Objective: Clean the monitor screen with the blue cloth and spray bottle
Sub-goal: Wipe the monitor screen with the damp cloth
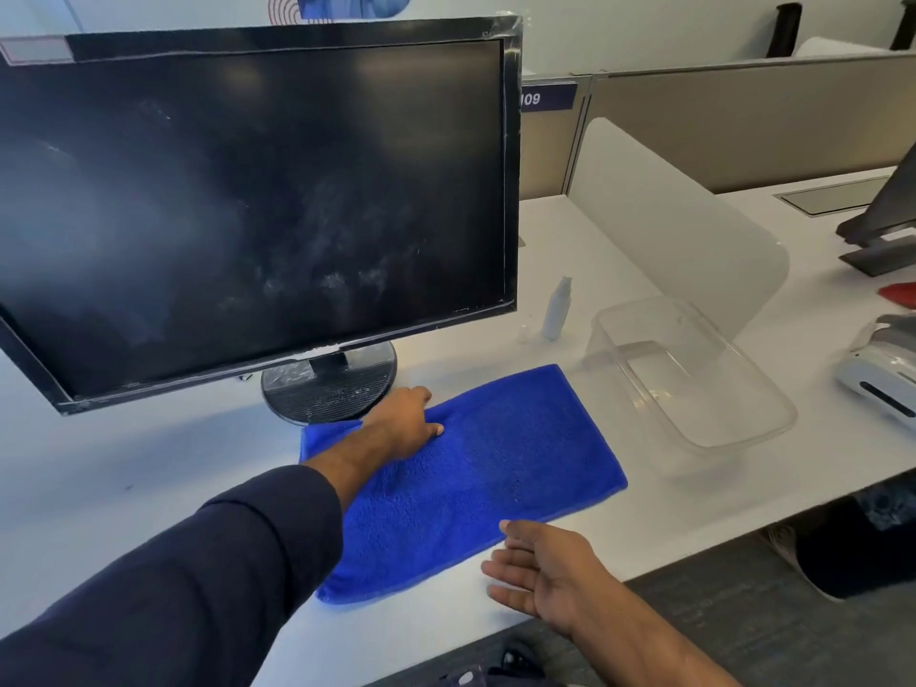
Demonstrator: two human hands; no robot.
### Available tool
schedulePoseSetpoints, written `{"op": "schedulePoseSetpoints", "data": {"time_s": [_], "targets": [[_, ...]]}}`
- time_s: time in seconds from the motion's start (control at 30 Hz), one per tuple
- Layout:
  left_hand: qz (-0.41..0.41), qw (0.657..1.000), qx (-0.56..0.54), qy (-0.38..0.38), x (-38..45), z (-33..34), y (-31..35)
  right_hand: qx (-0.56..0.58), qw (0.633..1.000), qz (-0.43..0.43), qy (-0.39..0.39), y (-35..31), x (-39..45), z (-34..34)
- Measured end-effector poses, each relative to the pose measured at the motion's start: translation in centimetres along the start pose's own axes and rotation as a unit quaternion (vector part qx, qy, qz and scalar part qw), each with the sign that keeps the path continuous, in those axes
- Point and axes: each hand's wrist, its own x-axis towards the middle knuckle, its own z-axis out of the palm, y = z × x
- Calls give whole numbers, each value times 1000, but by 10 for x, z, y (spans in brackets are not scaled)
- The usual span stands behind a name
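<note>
Blue cloth lies flat on desk below smudged monitor; left hand presses it flat, right hand open, empty (spray bottle untouched, behind).

White desk carries everything. Directly on it: monitor's round black base toward the back, blue cloth spread flat in front, its far left corner touching the base. Small white spray bottle upright behind the cloth, clear plastic tub just right of it. Frosted divider stands behind the tub.
</note>
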Motion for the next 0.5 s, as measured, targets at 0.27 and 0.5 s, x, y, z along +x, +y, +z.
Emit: {"op": "schedulePoseSetpoints", "data": {"time_s": [0.27, 0.5], "targets": [[-14, 992, -111, -49, -9, -17, 6, 5, 1000, 12, 15, -12, 2, 28], [-101, 898, -375, -207, -34, -44, 17, 5, 1000, -18, 6, -12, 5, 36]]}}
